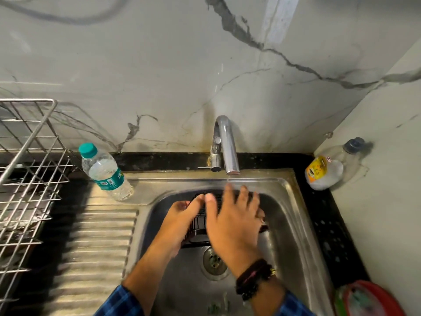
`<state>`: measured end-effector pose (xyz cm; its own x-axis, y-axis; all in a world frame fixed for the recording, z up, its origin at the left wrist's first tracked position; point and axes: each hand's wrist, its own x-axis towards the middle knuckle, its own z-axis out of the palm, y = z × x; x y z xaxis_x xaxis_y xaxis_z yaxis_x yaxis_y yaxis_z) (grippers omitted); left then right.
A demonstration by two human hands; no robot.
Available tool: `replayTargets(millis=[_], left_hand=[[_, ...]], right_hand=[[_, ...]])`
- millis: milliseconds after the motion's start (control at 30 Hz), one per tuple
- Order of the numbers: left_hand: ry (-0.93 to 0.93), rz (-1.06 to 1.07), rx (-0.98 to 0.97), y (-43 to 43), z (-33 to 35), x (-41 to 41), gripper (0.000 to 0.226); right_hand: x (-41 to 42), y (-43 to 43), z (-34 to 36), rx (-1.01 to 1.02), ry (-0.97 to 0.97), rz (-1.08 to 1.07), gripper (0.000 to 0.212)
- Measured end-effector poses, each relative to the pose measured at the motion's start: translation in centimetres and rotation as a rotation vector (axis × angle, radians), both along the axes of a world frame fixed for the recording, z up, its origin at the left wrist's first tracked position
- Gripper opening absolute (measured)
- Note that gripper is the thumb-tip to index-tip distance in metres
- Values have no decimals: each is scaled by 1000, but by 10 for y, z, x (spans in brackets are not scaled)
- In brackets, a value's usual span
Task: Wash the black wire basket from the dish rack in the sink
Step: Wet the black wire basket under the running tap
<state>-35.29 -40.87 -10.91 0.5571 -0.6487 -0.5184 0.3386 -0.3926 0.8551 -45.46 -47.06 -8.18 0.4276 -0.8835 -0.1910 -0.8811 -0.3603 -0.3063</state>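
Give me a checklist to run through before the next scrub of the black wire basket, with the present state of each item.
1. Black wire basket inside the sink: ok.
2. Left hand on the basket's left side: ok.
3. Right hand spread flat over the basket's top: ok.
4. Water running from the tap: ok, a thin stream falls from the spout.
5. Drain uncovered: ok, though bits of debris sit in it.
6. Basket clean: cannot tell, the hands cover most of it.
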Motion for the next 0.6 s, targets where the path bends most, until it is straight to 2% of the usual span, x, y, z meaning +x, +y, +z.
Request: replayTargets(millis=[100, 167, 267, 300, 367, 400, 467, 533, 600], left_hand=[[99, -24, -26, 4, -8, 2, 45], [129, -27, 22, 6, -12, 0, 48], [40, -86, 74, 3, -11, -4, 74], [-2, -135, 93, 1, -8, -6, 71], [-78, -215, 142, -5, 1, -9, 49], [-135, -244, 164, -8, 3, -10, 40], [-369, -317, 193, -12, 5, -8, 30], [-625, -408, 196, -16, 7, -7, 21], [-812, -401, 144, -13, 12, -5, 21]], right_hand=[[10, 15, -3, -182, -58, 359, 65], [3, 3, -9, -195, -134, 511, 56], [-16, -25, -15, -30, -201, 364, 59], [-21, -30, -17, 32, -228, 292, 66], [-28, -34, -21, 163, -269, 207, 72], [-31, -35, -23, 197, -273, 202, 68], [-34, -42, -29, 215, -318, 201, 46], [-39, -56, -32, 245, -443, 138, 22], [-46, -74, -32, 298, -584, 57, 9]])
